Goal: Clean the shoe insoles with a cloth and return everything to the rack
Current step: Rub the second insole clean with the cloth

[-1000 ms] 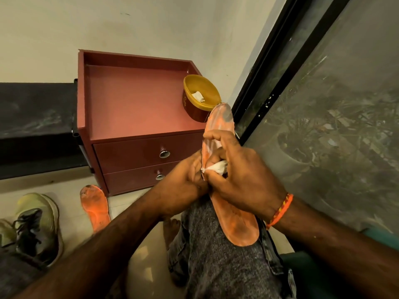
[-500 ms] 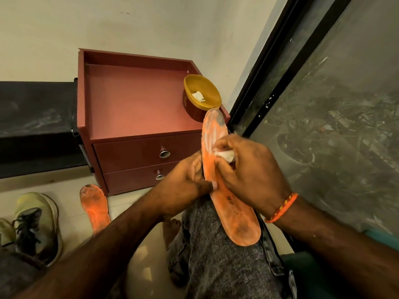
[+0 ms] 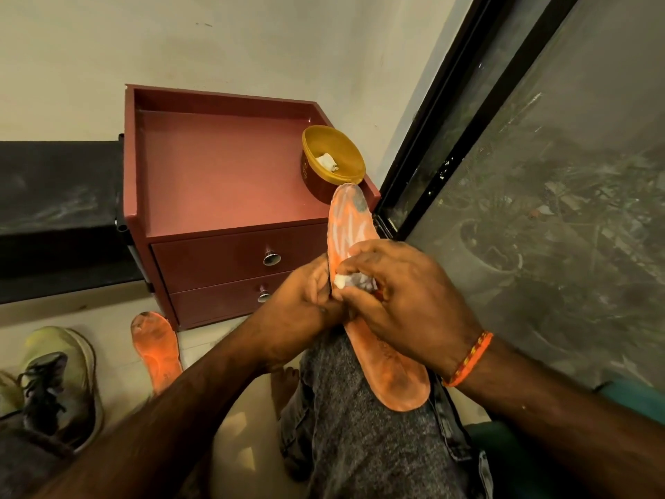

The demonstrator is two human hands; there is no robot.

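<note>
- Yellow-green sneaker [image 3: 61, 376] sat on the floor at far left, second orange insole [image 3: 156, 349] lying just beside it.
- Left hand [image 3: 306, 293] gripped the edge of the orange insole [image 3: 392, 369] resting on the knee.
- Right hand [image 3: 403, 293] pinched a white cloth [image 3: 351, 281] against it.
- Any writing was too blurry to read.
</note>
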